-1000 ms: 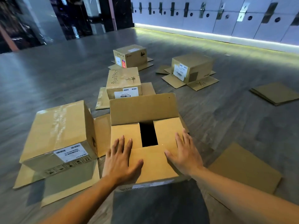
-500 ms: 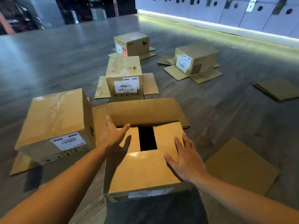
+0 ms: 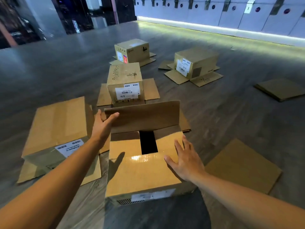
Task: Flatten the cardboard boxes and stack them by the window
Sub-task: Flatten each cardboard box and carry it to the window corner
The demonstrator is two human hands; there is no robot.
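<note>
At flap edge, left hand touches

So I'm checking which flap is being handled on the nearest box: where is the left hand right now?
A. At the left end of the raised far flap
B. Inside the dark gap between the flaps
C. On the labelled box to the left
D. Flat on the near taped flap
A: the left hand reaches the left end of the raised far flap of the nearest box, while the right hand lies flat on top of the box.
</note>
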